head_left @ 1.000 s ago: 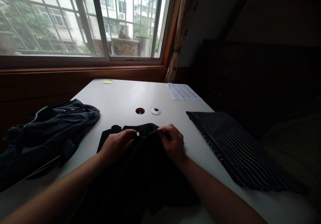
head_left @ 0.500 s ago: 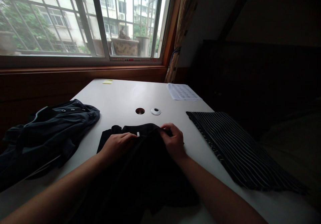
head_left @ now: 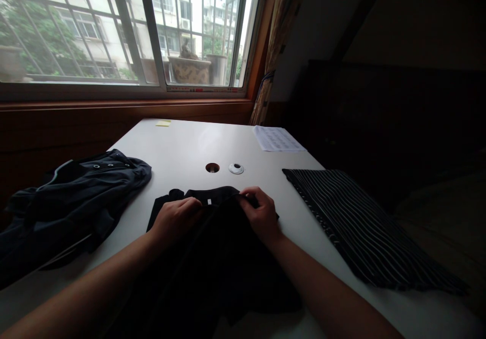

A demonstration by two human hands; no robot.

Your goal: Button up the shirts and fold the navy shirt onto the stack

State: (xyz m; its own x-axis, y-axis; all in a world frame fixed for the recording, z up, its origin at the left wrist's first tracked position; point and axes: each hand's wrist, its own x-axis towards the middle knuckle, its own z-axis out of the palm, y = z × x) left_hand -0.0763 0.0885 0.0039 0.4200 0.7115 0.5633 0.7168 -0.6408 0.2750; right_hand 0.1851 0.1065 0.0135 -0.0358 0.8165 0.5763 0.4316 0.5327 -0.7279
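Observation:
A black shirt (head_left: pixel 228 258) lies spread on the white table in front of me, its neckline at the far side with a small white label (head_left: pixel 209 202) inside. My left hand (head_left: pixel 178 218) is closed on the neckline just left of the label; its fingertips are partly hidden in the dark cloth. At the right end of the neckline, my right hand (head_left: pixel 261 211) pinches the edge between thumb and fingers. The lower part of the shirt is too dark to make out in detail.
On the left, a dark jacket (head_left: pixel 87 192) with metal eyelets lies crumpled. A folded black-and-white striped cloth (head_left: pixel 360 222) covers the right side. Farther back are a table hole (head_left: pixel 212 168), a white round cover (head_left: pixel 236 168), printed papers (head_left: pixel 278 139) and a yellow note (head_left: pixel 163 123).
My left hand has drawn slightly back to the left from the label, its fingers curling in more. My right hand has shifted a little left along the neckline.

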